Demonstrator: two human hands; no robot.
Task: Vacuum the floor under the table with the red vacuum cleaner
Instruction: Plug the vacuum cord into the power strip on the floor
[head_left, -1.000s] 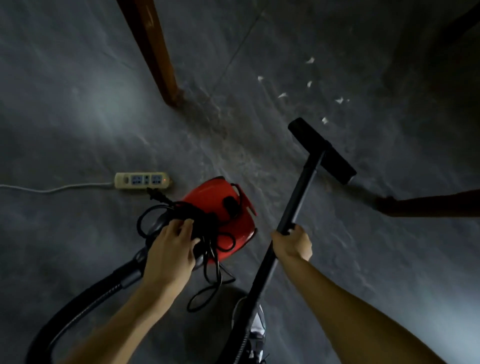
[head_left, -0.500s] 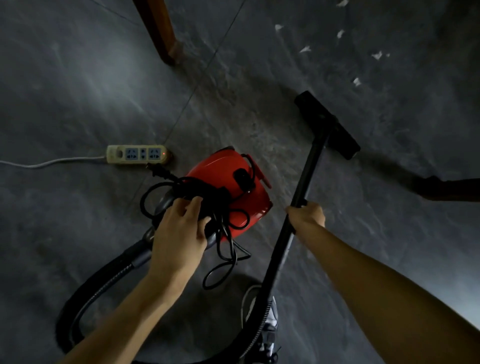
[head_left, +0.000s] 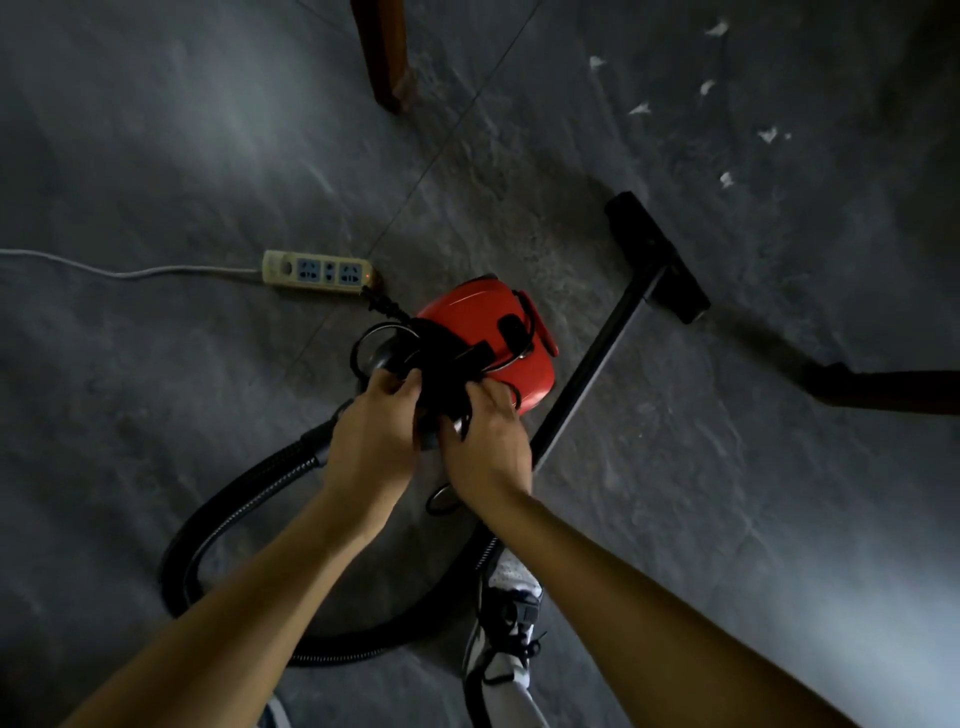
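Red vacuum cleaner (head_left: 493, 332) is sitting on grey floor (head_left: 156, 156) centre-frame in the head view, w/ both hands working the black cord bundle (head_left: 441, 374) piled on its near-left end. Left hand (head_left: 371, 441) is pinching loops from the left, fingers closed on cord; right hand (head_left: 485, 447) is gripping the same bundle from the right. Wand (head_left: 592, 364) is lying unheld, running from near the person's shoe (head_left: 511, 623) out to the floor head (head_left: 657, 257) at far right. Hose (head_left: 234, 509) is looping round the near-left side.

Power strip (head_left: 318, 271) is lying just left of the cleaner, indicator lit; a plug (head_left: 382, 304) is lying just beside its right end, whether seated cannot be told. Paper scraps (head_left: 719, 98) are waiting far right, btwn a wooden table leg (head_left: 382, 52) at the top and another leg (head_left: 883, 389) at right.

Risks, as judged: cord is tangled, so pulling hard is likely to knot it tighter or drag the light strip. Hose loop and wand are crowding the foot, a trip hazard when stepping fwd. Loose cord left near the floor head could get run over.
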